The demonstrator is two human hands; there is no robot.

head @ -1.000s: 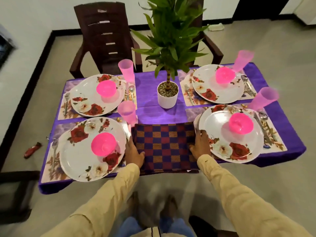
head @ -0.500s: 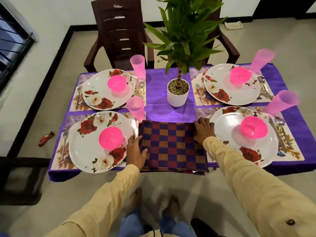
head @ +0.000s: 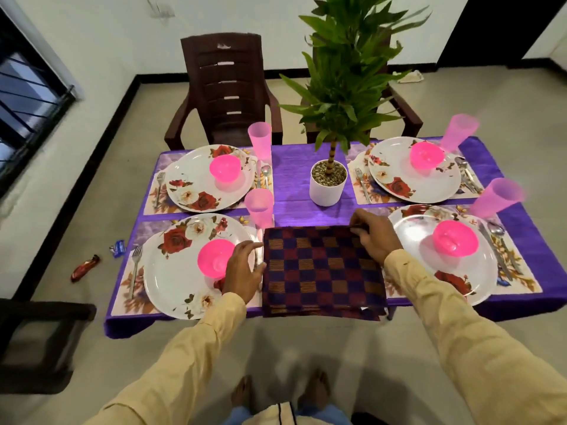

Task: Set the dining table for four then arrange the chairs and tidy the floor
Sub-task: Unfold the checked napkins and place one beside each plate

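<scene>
The left hand (head: 244,269) lies flat, fingers loose, at the left edge of the folded purple-and-orange checked cloth (head: 322,273), while the right hand (head: 376,237) pinches its far right corner. The cloth lies on the purple-covered table (head: 306,167) between two floral white plates (head: 184,268) holding pink plastic bowls (head: 216,259). A white potted plant (head: 328,182) stands behind; a brown plastic chair (head: 225,90) faces the far side, and a red wrapper (head: 86,267) lies on the grey floor (head: 491,87).

Four floral plates (head: 414,170), four pink bowls (head: 225,167) and four pink tumblers (head: 259,140) are standing on the table. One potted plant (head: 328,183) and one checkered cloth (head: 322,271) are sitting between them. Two wrappers (head: 85,267) are lying on the floor.
</scene>
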